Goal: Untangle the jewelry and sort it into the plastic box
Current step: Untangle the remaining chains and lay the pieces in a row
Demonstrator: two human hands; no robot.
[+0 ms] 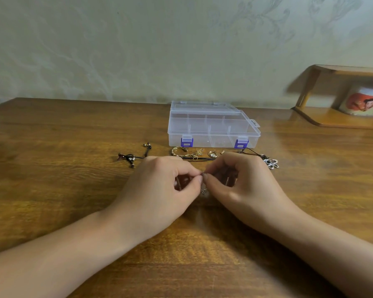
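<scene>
Your two hands meet over the brown wooden bench [52,168], just on your side of the clear plastic compartment box [213,127], and between them you pinch a thin silvery chain [204,191]. Your left hand [166,183] has thumb and forefinger curled tight on one bit of it, and your right hand [239,181] nips the same chain from the other side, so the fingertips almost touch. A short loop of the chain hangs down below the pinch; how much more of it lies inside your palms is hidden.

The box is closed, its two purple latches [187,142] facing you, and its dividers show through the lid.

Between the box and your hands lies a row of jewelry. Right in front of the left latch sits a twisted gold open bangle [178,150], and next to it a small tangle of fine gold chain [197,153] lies over a black cord [200,159]. Toward the right latch rests a small gold ring [212,154]. Beyond the right latch's side a silver flower-shaped pendant [271,163] lies on a dark cord. Left of the box, a black cord with small beads [128,158] sprawls on the bench.

Far right of the box stands a wooden shelf [340,117] holding a white printed mug [363,102].
</scene>
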